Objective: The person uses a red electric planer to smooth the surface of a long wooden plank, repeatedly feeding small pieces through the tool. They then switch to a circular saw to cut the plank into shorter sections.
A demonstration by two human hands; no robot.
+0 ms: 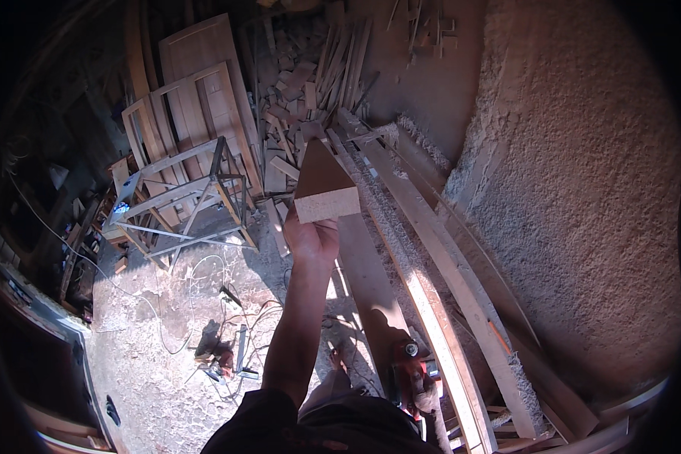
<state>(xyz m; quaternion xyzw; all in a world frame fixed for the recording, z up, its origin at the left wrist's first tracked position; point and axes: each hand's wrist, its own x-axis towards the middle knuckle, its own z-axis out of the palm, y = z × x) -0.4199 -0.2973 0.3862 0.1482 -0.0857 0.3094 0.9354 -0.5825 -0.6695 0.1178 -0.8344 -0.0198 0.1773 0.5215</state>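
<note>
My left hand point(312, 236), at the centre, is closed on a wooden plank point(325, 193) from underneath, holding it raised with its pale cut end towards me. Below it a long board point(371, 287) lies lengthwise on the bench. At the lower right my right hand point(430, 397) grips a red and black power planer point(410, 378) at that board's near end. The planer's underside and part of my hand are shadowed.
Shaving-covered beams point(469, 295) run along the right by a rough wall point(583, 189). Door panels point(197, 91), a timber frame point(181, 197) and offcuts point(295, 91) stand at the back. Cables and tools point(219, 352) lie on the dusty floor point(136, 325) at the left.
</note>
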